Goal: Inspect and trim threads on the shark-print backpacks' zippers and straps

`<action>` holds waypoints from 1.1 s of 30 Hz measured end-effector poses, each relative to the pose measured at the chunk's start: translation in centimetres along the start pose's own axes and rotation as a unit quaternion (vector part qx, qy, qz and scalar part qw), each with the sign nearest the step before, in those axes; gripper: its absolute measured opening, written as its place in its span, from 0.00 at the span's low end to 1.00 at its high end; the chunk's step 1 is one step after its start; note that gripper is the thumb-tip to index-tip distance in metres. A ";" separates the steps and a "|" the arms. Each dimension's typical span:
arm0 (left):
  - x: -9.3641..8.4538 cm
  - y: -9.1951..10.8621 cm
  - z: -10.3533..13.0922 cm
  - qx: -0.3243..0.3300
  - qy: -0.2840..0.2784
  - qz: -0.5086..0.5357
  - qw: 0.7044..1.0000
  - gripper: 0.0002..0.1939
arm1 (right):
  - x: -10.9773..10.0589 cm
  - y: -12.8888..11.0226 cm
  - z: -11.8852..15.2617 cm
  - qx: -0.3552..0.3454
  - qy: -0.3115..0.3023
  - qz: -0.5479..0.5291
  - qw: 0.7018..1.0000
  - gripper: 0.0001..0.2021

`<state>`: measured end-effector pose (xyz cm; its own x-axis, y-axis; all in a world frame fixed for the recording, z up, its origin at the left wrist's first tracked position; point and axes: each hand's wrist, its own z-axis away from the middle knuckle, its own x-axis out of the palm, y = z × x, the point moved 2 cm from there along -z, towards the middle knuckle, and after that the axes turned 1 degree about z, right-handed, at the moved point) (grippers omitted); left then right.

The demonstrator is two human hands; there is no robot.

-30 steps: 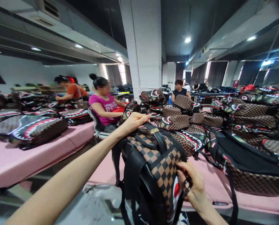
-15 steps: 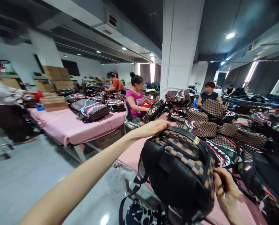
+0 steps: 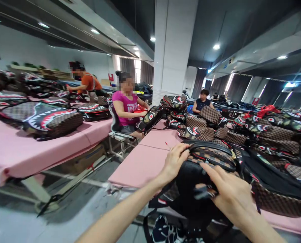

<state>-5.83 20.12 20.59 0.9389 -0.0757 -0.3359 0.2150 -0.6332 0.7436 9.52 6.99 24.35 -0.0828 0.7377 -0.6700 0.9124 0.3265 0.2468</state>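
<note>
A backpack (image 3: 191,179) with a black panel toward me and a brown checkered top with a black handle stands at the near table edge. My left hand (image 3: 174,160) is closed on its upper left edge, beside the handle. In front of the black panel is my right hand (image 3: 228,190), its index finger stretched toward the top zipper. Its lower fingers are curled round a small grey thing (image 3: 202,194), too blurred to name. Black straps hang at the bag's lower left.
Checkered backpacks with shark-mouth prints (image 3: 198,133) are piled on the pink-covered table (image 3: 140,158) ahead and right. A second pink table (image 3: 94,130) at left bears more bags. A seated co-worker (image 3: 126,108) handles a bag beyond. A white pillar (image 3: 172,50) rises behind.
My view has turned right. My right hand has left the bag's right side and moved to the black panel. The bag has turned or tilted a little; my left hand stays at its top.
</note>
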 end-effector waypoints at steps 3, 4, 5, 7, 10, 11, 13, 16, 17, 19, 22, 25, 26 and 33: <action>0.0 0.2 0.8 -0.016 0.020 -0.013 1.000 0.16 | 1.0 -1.7 -1.3 0.009 0.000 0.038 0.999 0.10; 0.0 0.3 1.1 -0.020 0.023 -0.016 0.999 0.16 | 1.2 -1.7 -1.3 0.017 0.006 0.019 1.000 0.09; 0.0 0.5 1.4 -0.022 0.023 -0.019 0.999 0.15 | 1.2 -1.5 -1.0 0.028 0.016 -0.001 0.999 0.09; 0.1 1.1 2.0 -0.025 0.027 -0.027 0.999 0.14 | 0.9 -1.2 -0.4 0.066 0.031 -0.022 0.997 0.10; 0.6 2.0 2.9 -0.040 0.051 -0.050 0.997 0.13 | 0.1 -0.8 0.1 0.127 0.015 -0.037 0.991 0.13; 0.7 2.3 3.3 -0.044 0.062 -0.059 0.995 0.13 | -0.2 -0.6 0.3 0.145 0.006 -0.054 0.988 0.13; 0.9 2.7 4.0 -0.046 0.081 -0.078 0.993 0.12 | -0.9 0.4 1.2 0.177 -0.011 -0.118 0.977 0.13; 1.0 2.8 4.6 -0.031 0.091 -0.123 0.988 0.12 | -2.0 3.5 4.0 0.229 -0.022 -0.202 0.952 0.11; 1.0 2.8 4.7 -0.024 0.087 -0.140 0.986 0.12 | -2.2 4.8 5.2 0.251 -0.012 -0.201 0.947 0.11; 0.8 3.0 4.6 -0.012 0.074 -0.171 0.982 0.10 | -2.2 7.4 7.5 0.298 0.020 -0.187 0.936 0.11; 0.7 4.5 4.6 0.012 0.094 -0.213 0.972 0.09 | -1.1 9.4 9.2 0.314 0.048 -0.193 0.929 0.12; 1.8 7.3 5.3 0.107 0.140 -0.244 0.954 0.11 | 0.0 9.3 8.7 0.306 0.067 -0.206 0.927 0.10; 2.6 8.4 5.7 0.154 0.126 -0.255 0.946 0.11 | 0.1 9.0 8.3 0.304 0.071 -0.208 0.927 0.09; 8.1 10.7 8.0 0.281 0.059 -0.358 0.888 0.15 | -2.2 6.8 7.7 0.300 0.069 -0.210 0.928 0.08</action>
<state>1.91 6.53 21.18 0.6441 0.5625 -0.5184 0.6317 -0.7733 -0.0543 18.94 3.04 22.11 -0.4946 0.7016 -0.5130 0.8435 0.2452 -0.4780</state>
